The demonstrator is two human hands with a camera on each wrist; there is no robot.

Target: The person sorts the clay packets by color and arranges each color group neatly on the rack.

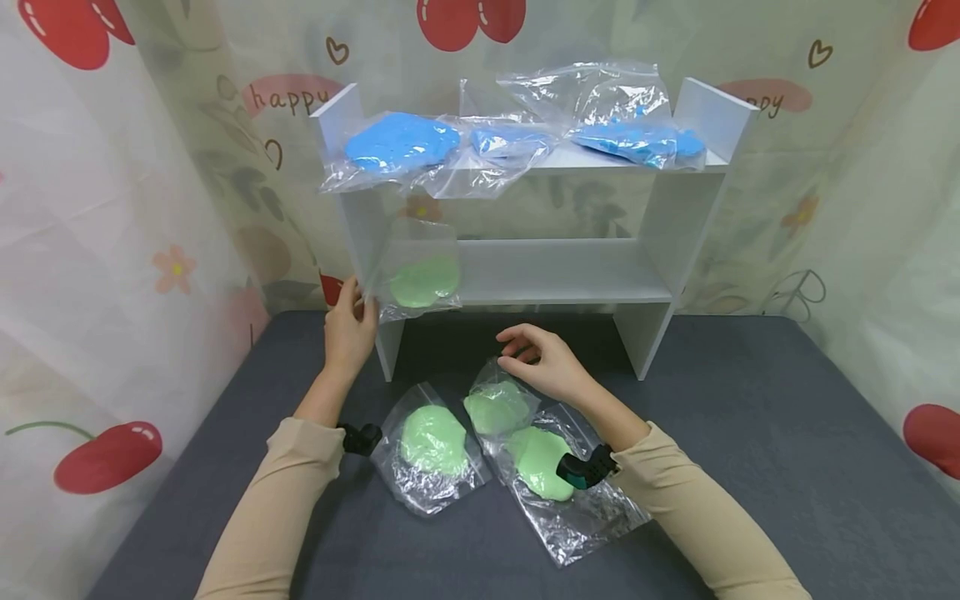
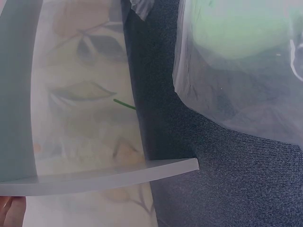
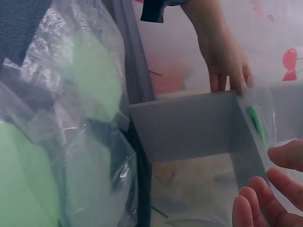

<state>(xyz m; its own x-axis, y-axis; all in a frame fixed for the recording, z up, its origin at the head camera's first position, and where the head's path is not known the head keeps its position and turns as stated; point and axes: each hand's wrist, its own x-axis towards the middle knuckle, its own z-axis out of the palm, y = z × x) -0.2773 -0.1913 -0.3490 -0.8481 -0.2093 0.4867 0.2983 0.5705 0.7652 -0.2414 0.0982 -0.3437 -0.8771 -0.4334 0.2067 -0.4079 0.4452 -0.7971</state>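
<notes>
Overhead, the left hand (image 1: 348, 323) pinches a clear plastic bag of pale green dough (image 1: 420, 271) against the left end of the white two-tier shelf's (image 1: 558, 275) lower board, a grip the left wrist view misses, showing only shelf edge and bag. Three more green-dough bags (image 1: 431, 446) lie on the grey table (image 1: 750, 433), where the right hand (image 1: 543, 360) hovers loosely curled, holding nothing. Three blue-dough bags (image 1: 401, 143) sit on top; the curtain (image 1: 288, 96) reads "happy".

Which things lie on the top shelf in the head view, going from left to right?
Large blue bag → small blue bag → long blue bag, all three in clear plastic on the white shelf.
</notes>
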